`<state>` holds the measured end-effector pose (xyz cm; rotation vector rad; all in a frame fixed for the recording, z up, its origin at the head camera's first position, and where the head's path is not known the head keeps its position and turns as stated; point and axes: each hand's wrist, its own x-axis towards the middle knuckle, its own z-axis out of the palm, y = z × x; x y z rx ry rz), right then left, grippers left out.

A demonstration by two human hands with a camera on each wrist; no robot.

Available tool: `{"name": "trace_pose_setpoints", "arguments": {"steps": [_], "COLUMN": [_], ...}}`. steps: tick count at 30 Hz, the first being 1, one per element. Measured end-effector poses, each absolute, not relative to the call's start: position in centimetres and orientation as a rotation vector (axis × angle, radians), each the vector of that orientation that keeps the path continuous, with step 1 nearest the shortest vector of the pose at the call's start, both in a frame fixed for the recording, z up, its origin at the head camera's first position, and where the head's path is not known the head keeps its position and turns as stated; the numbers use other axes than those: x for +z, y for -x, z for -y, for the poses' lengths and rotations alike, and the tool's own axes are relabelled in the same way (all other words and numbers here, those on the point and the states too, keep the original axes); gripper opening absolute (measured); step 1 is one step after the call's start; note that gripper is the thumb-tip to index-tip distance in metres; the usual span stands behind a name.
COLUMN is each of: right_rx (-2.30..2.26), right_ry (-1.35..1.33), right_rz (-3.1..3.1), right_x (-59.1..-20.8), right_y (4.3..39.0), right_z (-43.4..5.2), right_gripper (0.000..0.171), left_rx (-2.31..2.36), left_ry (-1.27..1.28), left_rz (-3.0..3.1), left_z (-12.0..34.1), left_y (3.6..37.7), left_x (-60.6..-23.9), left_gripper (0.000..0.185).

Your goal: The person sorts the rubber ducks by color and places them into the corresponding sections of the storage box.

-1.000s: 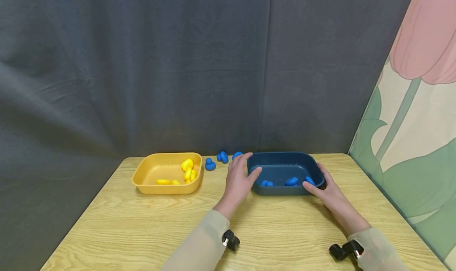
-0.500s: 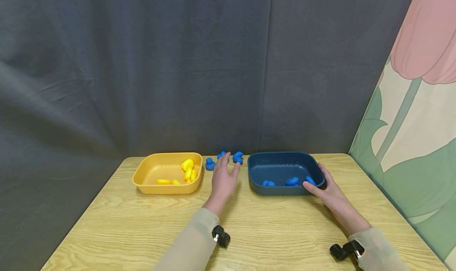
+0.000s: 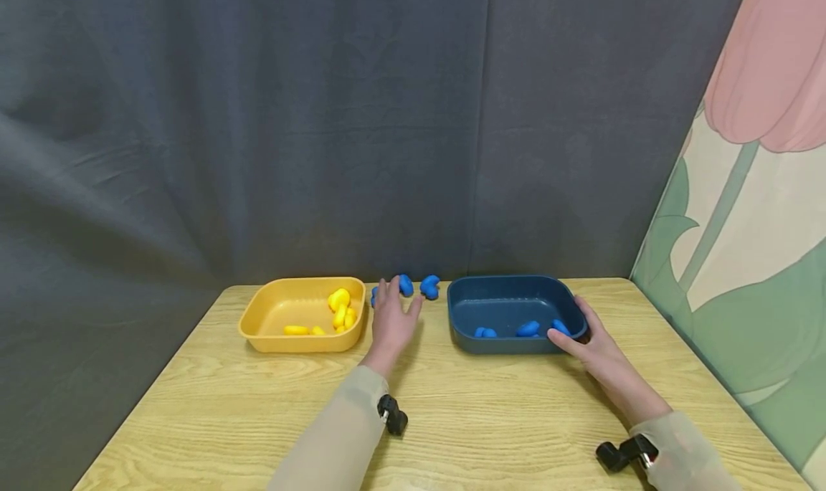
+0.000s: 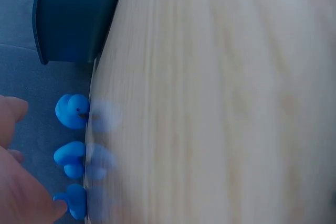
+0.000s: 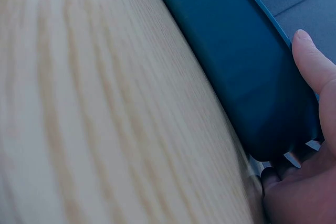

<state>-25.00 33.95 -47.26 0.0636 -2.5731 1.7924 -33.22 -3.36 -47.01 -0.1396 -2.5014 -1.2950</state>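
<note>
Three small blue ducks stand at the table's back edge between the two trays: one (image 3: 429, 286) on the right, one (image 3: 405, 284) in the middle, and one mostly hidden behind my left hand (image 3: 395, 297). That hand lies flat with straight fingers, fingertips at the ducks and holding nothing. In the left wrist view the ducks (image 4: 72, 111) stand in a row beside my fingers (image 4: 31, 198). My right hand (image 3: 574, 330) grips the front right corner of the dark blue tray (image 3: 510, 279), thumb (image 5: 310, 61) on its wall. Several blue ducks (image 3: 528, 328) lie inside.
A yellow tray (image 3: 248, 326) with several yellow ducks (image 3: 338, 301) sits left of my left hand. A dark curtain hangs right behind the table. A flower-print panel (image 3: 742, 226) stands along the right side. Bare wood spreads toward me.
My left hand left the blue tray's left rim and moved left to the loose blue ducks. The right hand and the blue tray stayed put.
</note>
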Motion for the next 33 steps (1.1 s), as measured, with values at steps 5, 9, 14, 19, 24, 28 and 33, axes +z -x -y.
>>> {"name": "trace_pose_setpoints", "arguments": {"steps": [5, 9, 14, 19, 24, 28, 33], "right_rx": [1.797, 1.81, 1.819, 1.823, 1.81, 1.803, 1.807], "right_ry": [-0.061, -0.068, -0.073, -0.079, -0.074, -0.072, -0.072], "right_rz": [2.569, 2.56, 2.555, 2.554, 2.562, 2.565, 2.565], "right_x": [-47.2, -47.2, -47.3, -47.3, -47.2, -47.3, -47.3], "right_y": [25.0, 25.1, 25.1, 25.0, 25.0, 25.1, 25.0], "right_z": [-33.9, -33.9, -33.9, -33.9, -33.9, -34.0, -34.0], "right_gripper": [0.109, 0.109, 0.109, 0.109, 0.109, 0.109, 0.108], "left_rx": [-1.245, -1.201, -1.182, -1.199, -1.251, -1.288, -1.299], "left_ry": [0.107, 0.077, 0.057, 0.026, 0.021, 0.045, 0.088], "left_rz": [2.577, 2.63, 2.646, 2.643, 2.606, 2.592, 2.594], "left_z": [3.4, 3.4, 3.4, 3.5, 3.7, 3.5, 3.4], "left_y": [33.7, 34.0, 34.2, 34.6, 34.4, 34.2, 34.2], "left_x": [-46.9, -46.8, -46.9, -47.3, -47.2, -47.0, -47.2], "left_gripper": [0.072, 0.077, 0.081, 0.082, 0.083, 0.082, 0.083]}}
